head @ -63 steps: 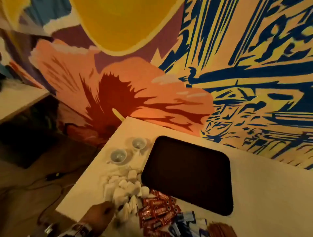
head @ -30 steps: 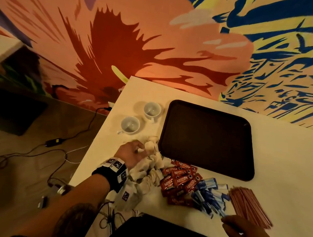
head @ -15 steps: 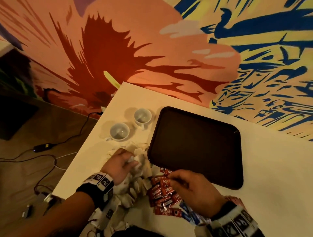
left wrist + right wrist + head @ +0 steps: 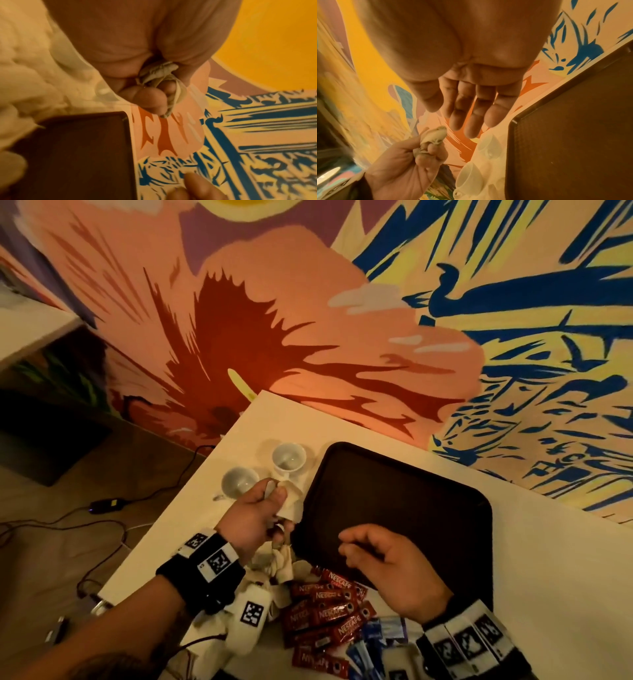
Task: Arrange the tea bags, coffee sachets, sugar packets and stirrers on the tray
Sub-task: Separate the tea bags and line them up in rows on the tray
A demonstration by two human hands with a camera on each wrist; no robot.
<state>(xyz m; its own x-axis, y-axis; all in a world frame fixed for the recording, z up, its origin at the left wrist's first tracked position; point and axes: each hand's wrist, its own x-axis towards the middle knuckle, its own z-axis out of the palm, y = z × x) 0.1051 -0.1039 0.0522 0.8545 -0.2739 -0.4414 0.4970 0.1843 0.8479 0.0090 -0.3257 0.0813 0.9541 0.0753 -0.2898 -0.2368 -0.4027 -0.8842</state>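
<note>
The left hand (image 4: 255, 517) has come up off the bench (image 4: 565, 594) since half a second ago, when it was down in the pile. Its grip is clamped on a small bunch of tea bags (image 4: 158, 75), squeezed between thumb and fingers, and one bag corner hangs down under the thumb. The bunch is up in the air, just beside the near left corner of the tray (image 4: 404, 508), and not over it yet. The rest of the white tea bag pile (image 4: 277, 563) lies under and behind that hand. The right hand (image 4: 387, 563) has moved too: a moment ago it was over the red coffee sachets (image 4: 325, 604), and now it hovers over the near edge of the tray with its fingers apart and loose, holding nothing. Its fingertips (image 4: 471, 129) point toward the bunch in the left grip and are close to it, but not touching. I think the right hand will take a bag or help sort them. The sachets and the blue sugar packets (image 4: 380, 638) lie on the bench behind the right hand. Two white cups (image 4: 263, 470) sit just past the left grip. The tray has nothing on it yet, so the job has only just started.
</note>
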